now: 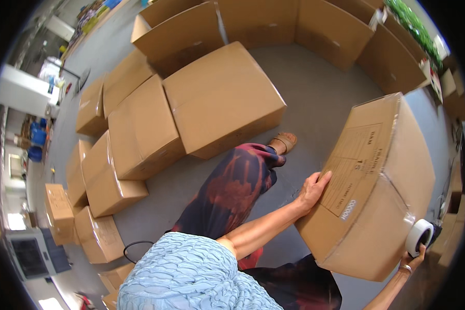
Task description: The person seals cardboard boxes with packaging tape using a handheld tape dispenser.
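**Box braced, tape roll at its corner**

The cardboard box stands at the person's right, above the grey floor. The left hand, fingers spread open, lies flat against its labelled side. The right hand grips a tape roll at the box's near corner. More boxes lie on the floor to the left.

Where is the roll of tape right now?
In the head view the roll of tape is at the lower right, held in the right hand against the near corner of the big cardboard box.
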Available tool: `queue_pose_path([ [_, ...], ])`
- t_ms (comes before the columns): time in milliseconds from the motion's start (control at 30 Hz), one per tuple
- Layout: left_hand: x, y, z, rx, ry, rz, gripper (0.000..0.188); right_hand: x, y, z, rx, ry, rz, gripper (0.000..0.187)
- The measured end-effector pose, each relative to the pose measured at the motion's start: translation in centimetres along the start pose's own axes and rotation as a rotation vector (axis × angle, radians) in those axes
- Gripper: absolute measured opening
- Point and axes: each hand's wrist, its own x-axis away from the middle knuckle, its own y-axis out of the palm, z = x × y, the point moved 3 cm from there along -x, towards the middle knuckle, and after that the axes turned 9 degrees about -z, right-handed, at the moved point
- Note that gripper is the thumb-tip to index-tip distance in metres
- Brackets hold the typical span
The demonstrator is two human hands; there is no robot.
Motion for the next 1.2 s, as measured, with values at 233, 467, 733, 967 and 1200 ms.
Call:
queue_pose_path([
  [233, 7.4, -2.1, 20.4, 0.028, 0.439, -0.028, 0.051, 1.9, 20.0, -19.0, 0.072, -0.439, -0.11, 0.061],
  [467, 20.8, -18.9, 33.2, 0.124, 0.957, 0.207, 0.052, 7.6, 50.6, -18.6, -0.157, -0.231, -0.708, 0.056],
  [733, 37.2, -46.2, 27.3, 0.205, 0.769, 0.67, 0.055, 24.6, 77.7, 14.5, 0.086, -0.167, -1.046, 0.03],
  [967, 55.2, -68.6, 16.0, 0.145, 0.777, 0.686, 0.075, 43.7, 85.5, 40.0, 0.067, 0.519, -1.228, 0.008],
  [1200, 71.7, -67.9, 25.7, -0.358, 0.512, 1.188, 0.086, 50.6, 86.0, 39.3, -0.237, 0.931, -1.667, 0.038],
])
